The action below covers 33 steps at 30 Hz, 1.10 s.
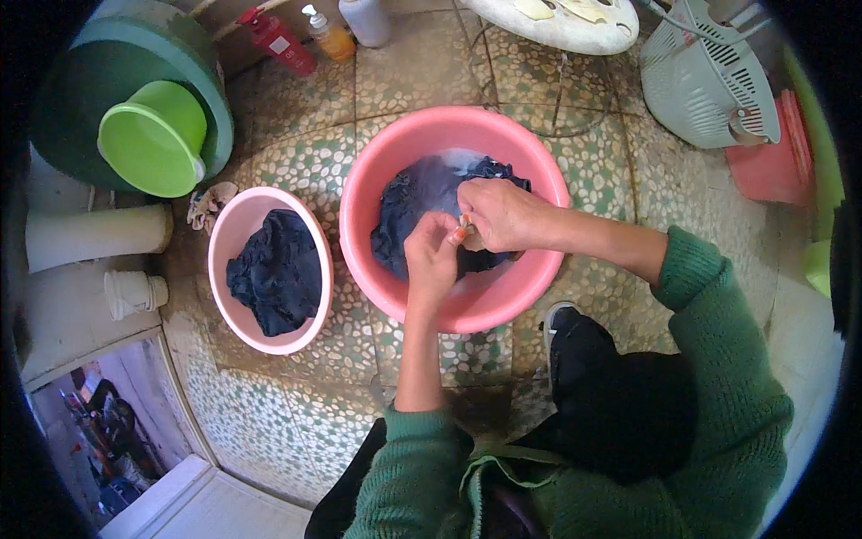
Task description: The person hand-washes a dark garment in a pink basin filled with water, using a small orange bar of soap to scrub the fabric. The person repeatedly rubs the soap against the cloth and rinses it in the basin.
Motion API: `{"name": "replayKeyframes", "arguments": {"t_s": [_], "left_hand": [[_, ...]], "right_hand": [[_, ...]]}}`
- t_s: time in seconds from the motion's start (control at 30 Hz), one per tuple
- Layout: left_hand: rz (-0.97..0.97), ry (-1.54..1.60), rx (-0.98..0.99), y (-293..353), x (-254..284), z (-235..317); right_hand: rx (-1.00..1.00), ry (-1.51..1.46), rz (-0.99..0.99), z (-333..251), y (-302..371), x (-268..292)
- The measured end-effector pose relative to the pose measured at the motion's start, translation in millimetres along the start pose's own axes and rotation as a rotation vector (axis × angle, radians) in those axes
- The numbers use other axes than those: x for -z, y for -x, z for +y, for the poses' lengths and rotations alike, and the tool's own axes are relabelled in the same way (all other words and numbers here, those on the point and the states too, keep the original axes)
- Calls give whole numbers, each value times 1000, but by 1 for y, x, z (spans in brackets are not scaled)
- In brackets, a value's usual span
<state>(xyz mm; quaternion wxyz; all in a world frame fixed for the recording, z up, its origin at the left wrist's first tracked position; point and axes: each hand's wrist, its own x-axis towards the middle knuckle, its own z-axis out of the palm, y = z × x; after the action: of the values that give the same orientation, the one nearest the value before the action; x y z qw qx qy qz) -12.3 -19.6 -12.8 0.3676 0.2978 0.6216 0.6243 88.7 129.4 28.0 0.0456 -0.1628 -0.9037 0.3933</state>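
Over a large pink basin (359,171), both my hands meet with fingers closed and fingertips together. My left hand (432,256) pinches at a small pale item with orange spots showing at the fingertips; I cannot make out what it is. My right hand (507,214) curls around the same spot, its fingers partly hidden. Beneath them, dark blue wet cloth (404,193) lies in cloudy, slightly foamy water. A smaller pale pink basin (218,269) stands to the left, with a dark crumpled cloth (278,269) inside it.
At the upper left, a green bucket (153,135) sits in a big dark green tub (85,76). Bottles, including a red one (278,42), line the back wall. A pale plastic basket (691,90) and a red-pink container (772,162) stand at the right. A white stool (575,27) is at the back.
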Motion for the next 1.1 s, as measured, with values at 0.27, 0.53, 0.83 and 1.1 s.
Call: {"name": "replayKeyframes", "arguments": {"t_s": [0.27, 0.53, 0.83, 1.1], "left_hand": [[175, -274, -283, 3, -15, 17], [248, -571, -528, 2, -13, 19], [-35, -86, -26, 3, -1, 16], [137, 70, -15, 4, -2, 7]], "right_hand": [[-236, -298, -102, 16, -4, 3], [-286, -367, -227, 5, -12, 16], [45, 7, 8, -4, -1, 6], [-194, -342, -109, 5, -7, 9]]}}
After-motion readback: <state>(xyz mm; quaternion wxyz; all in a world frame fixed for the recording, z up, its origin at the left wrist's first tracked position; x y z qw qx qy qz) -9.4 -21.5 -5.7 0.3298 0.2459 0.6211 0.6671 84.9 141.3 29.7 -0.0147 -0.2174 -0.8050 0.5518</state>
